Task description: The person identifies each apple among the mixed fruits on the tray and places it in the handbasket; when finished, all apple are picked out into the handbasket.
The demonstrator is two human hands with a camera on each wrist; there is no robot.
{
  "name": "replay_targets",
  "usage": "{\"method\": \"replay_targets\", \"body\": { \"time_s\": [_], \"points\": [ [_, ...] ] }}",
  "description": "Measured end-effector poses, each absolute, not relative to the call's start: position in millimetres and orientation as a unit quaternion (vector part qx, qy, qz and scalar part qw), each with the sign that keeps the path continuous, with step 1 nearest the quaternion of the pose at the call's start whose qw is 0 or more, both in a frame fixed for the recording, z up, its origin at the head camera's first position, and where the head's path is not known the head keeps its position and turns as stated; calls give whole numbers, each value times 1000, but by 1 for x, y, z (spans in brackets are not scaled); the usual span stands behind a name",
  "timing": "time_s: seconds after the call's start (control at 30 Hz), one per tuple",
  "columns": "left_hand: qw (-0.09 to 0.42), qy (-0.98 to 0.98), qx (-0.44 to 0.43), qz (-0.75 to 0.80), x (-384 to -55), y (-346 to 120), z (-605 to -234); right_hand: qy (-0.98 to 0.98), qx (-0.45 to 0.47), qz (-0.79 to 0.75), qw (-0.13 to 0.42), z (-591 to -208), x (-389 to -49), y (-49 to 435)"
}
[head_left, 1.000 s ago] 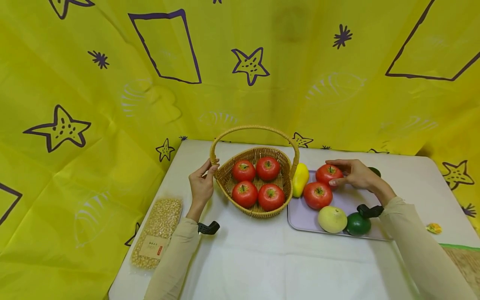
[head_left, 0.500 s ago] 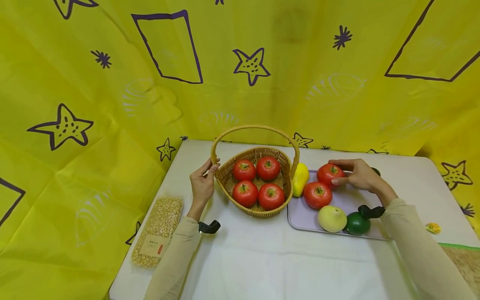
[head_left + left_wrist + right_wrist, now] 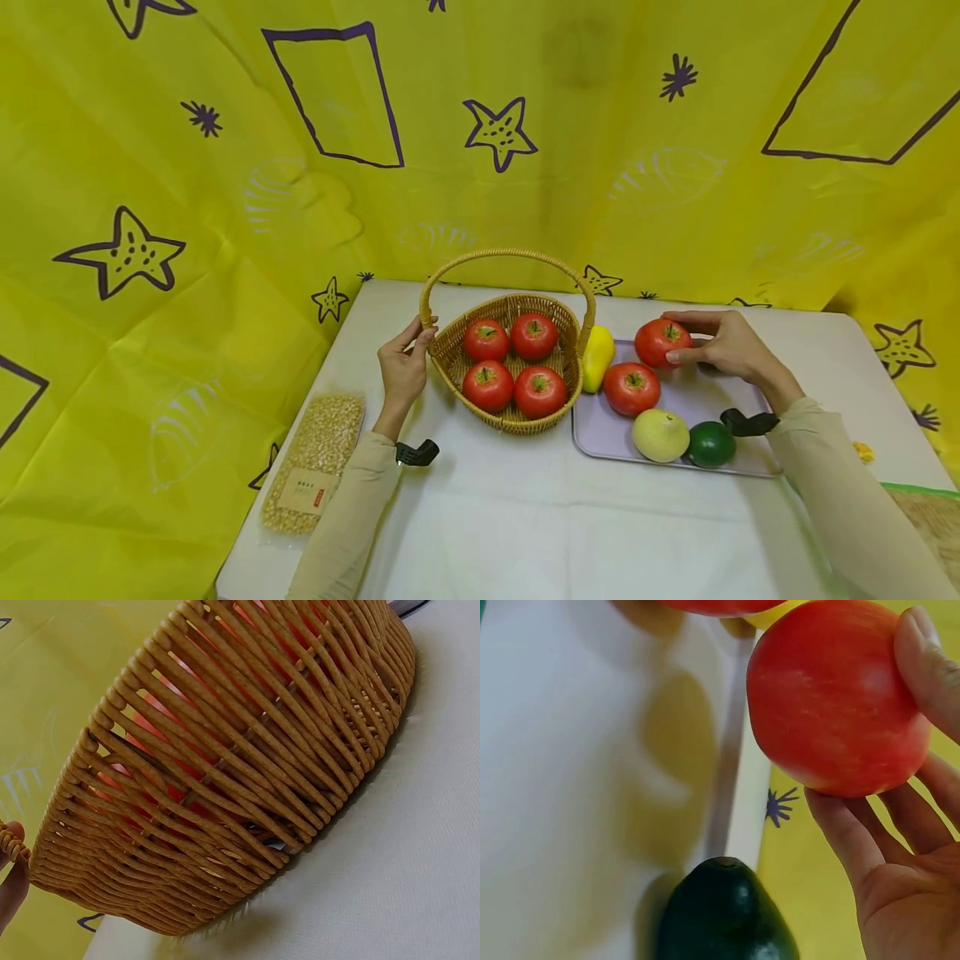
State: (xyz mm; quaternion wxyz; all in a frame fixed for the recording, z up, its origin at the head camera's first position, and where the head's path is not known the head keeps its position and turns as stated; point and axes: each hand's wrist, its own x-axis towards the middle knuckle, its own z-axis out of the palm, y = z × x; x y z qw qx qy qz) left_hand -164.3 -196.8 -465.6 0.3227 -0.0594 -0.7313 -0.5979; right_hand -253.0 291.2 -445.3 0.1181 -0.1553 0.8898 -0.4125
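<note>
A wicker basket [image 3: 528, 427] with an arched handle stands on the white table, several red apples [image 3: 487, 386] inside it. My left hand [image 3: 402, 372] grips the foot of the handle on its left side; in the left wrist view the basket's woven wall [image 3: 225, 765] fills much of the picture. Between thumb and fingers, my right hand [image 3: 731, 346] holds another red apple [image 3: 660, 343] over the back of the lilac tray [image 3: 600, 442]. In the right wrist view this apple [image 3: 836, 697] appears lifted off the tray. One more apple [image 3: 632, 389] lies on the tray.
On the tray lie a pale yellow round fruit [image 3: 661, 436] and a dark green fruit [image 3: 712, 444]. A yellow mango [image 3: 597, 358] sits between basket and tray. An avocado-like dark green fruit [image 3: 727, 915] is below my right hand. A bag of corn kernels [image 3: 315, 462] lies left.
My right hand has raised its apple slightly up and away from the apple beside it. The left hand keeps its grip on the basket handle.
</note>
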Motion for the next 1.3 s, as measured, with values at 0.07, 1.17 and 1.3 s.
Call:
{"method": "replay_targets", "body": {
  "time_s": [0.07,1.17,1.3],
  "points": [
    [321,-730,-59,-600,-164,-197,-465,889,-153,-415,118,-443,-252,290],
    [320,-730,-46,-602,-164,-198,-467,806,-330,-484,87,-395,-209,212],
    [316,-733,-45,-601,-163,-197,-466,799,-346,-484,85,-394,-209,204]
  ]
}}
